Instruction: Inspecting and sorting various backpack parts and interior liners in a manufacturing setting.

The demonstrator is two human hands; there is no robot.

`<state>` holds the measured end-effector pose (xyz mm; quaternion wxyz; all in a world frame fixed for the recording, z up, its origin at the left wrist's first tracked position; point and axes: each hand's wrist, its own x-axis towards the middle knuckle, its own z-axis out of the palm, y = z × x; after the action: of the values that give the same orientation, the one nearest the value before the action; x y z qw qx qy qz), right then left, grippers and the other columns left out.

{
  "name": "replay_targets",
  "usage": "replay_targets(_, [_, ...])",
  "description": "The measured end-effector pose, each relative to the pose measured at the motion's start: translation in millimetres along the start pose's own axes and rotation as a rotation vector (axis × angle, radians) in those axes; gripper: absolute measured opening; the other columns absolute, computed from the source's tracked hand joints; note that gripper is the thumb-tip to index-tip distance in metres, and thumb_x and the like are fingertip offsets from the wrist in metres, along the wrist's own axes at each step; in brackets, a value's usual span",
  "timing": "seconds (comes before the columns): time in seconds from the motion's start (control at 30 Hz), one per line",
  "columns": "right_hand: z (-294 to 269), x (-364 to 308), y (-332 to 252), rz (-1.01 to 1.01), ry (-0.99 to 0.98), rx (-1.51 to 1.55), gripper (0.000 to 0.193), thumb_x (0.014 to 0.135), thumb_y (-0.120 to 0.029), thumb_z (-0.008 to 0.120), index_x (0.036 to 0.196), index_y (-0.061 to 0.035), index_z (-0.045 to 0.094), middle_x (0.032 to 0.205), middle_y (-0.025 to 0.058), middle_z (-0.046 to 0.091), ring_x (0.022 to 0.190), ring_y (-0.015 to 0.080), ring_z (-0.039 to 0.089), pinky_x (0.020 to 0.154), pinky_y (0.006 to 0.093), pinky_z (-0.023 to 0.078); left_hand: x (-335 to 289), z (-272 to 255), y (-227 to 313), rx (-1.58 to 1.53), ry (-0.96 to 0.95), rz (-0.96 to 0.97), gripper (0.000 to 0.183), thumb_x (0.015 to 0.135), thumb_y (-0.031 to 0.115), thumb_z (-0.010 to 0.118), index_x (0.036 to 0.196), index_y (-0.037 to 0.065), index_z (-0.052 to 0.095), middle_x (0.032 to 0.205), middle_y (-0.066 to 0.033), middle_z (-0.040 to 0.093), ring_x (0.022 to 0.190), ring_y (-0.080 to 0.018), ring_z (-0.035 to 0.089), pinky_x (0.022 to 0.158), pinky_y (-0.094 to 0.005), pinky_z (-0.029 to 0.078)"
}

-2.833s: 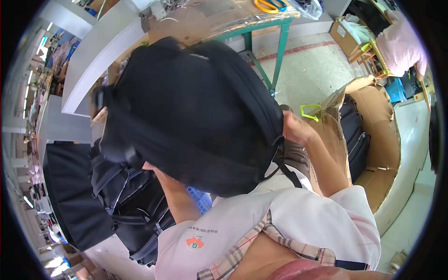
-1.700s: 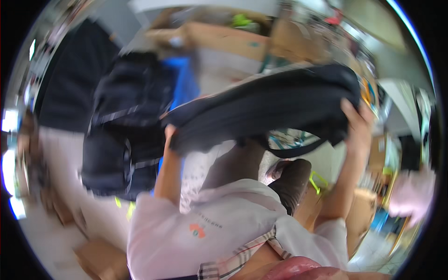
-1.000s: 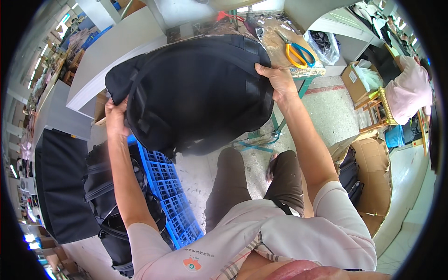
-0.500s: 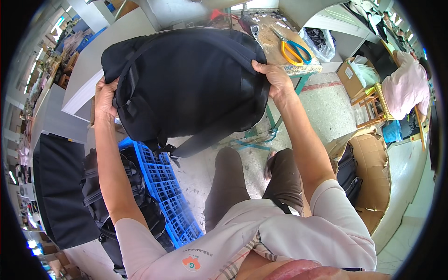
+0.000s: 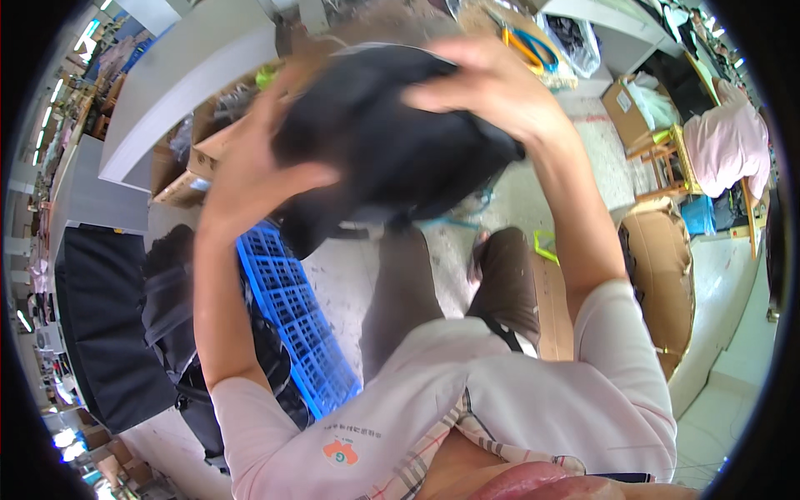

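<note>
A black fabric backpack (image 5: 379, 137), smeared by motion, hangs in front of me above my knees. It is tilted and looks bunched, so its straps cannot be made out. My left hand (image 5: 262, 171) grips its left side, thumb lying over the near face. On the opposite upper side, my right hand (image 5: 492, 92) holds the bag with the thumb across the fabric. Both hands are blurred, and some fingers are hidden behind the bag. Beyond my right hand, scissors with yellow and blue handles (image 5: 543, 52) lie on a worn bench top.
A blue plastic crate (image 5: 296, 321) stands by my left leg, beside piled black bags (image 5: 171, 304). Cardboard boxes (image 5: 179, 190) sit under the grey table (image 5: 187, 92). An opened carton (image 5: 662, 275) stands at right; farther off, a person in pink (image 5: 729, 142) sits on a chair.
The backpack has turned from lying broad and flat to a tilted, bunched shape. My left hand has moved right, and my right hand has moved slightly away from me; they are closer together.
</note>
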<state>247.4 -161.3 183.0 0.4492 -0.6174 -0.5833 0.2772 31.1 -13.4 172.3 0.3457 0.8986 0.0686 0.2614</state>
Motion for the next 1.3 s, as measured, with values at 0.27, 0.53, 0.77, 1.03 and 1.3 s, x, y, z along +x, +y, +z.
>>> replay_targets(0.27, [9, -37, 31, -0.022, 0.567, 0.086, 0.082, 0.068, -0.044, 0.063, 0.122, 0.0064, 0.03, 0.116, 0.0236, 0.041, 0.113, 0.0286, 0.038, 0.091, 0.0346, 0.032, -46, 3, -38, -0.761, 0.506, -0.481, 0.025, 0.069, 0.008, 0.065, 0.094, 0.004, 0.059, 0.088, -0.0064, 0.061, 0.079, -0.0163, 0.058, 0.073, -0.0284, 0.045])
replay_targets(0.53, [38, -33, 95, 0.021, 0.454, 0.461, 0.018, 0.072, -0.011, 0.063, 0.079, 0.0054, 0.059, 0.067, 0.0017, 0.058, 0.062, 0.0063, 0.05, 0.058, 0.0228, 0.042, -18, 16, -99, -1.04, 0.656, -0.709, 0.034, 0.072, 0.016, 0.065, 0.103, 0.006, 0.054, 0.099, -0.0046, 0.057, 0.091, -0.018, 0.053, 0.081, -0.0303, 0.041])
replay_targets(0.77, [12, -23, 89, 0.226, 0.5, 0.449, 0.017, 0.071, -0.008, 0.064, 0.08, 0.0053, 0.06, 0.068, 0.0047, 0.059, 0.058, 0.0078, 0.051, 0.054, 0.0226, 0.043, 24, 22, -107, -1.064, 0.537, -0.782, 0.038, 0.074, 0.017, 0.063, 0.107, 0.003, 0.05, 0.104, -0.0064, 0.054, 0.096, -0.0192, 0.05, 0.085, -0.0306, 0.039])
replay_targets(1.03, [15, -30, 105, 0.276, 0.507, 0.582, 0.019, 0.071, -0.009, 0.064, 0.083, 0.0062, 0.059, 0.072, 0.0067, 0.06, 0.062, 0.0095, 0.053, 0.057, 0.0224, 0.044, 39, 22, -115, -0.973, 0.492, -0.769, 0.038, 0.071, 0.021, 0.067, 0.101, 0.002, 0.054, 0.096, -0.0069, 0.059, 0.086, -0.0187, 0.056, 0.077, -0.0302, 0.044])
replay_targets(1.3, [28, -59, 120, 0.293, 0.435, 0.902, 0.031, 0.074, -0.013, 0.062, 0.097, 0.0057, 0.055, 0.087, 0.01, 0.06, 0.076, 0.0138, 0.056, 0.069, 0.0244, 0.045, -12, 14, -29, -1.096, 0.409, -0.241, 0.057, 0.079, 0.043, 0.044, 0.116, -0.001, 0.041, 0.115, -0.011, 0.047, 0.107, -0.0205, 0.043, 0.092, -0.032, 0.031])
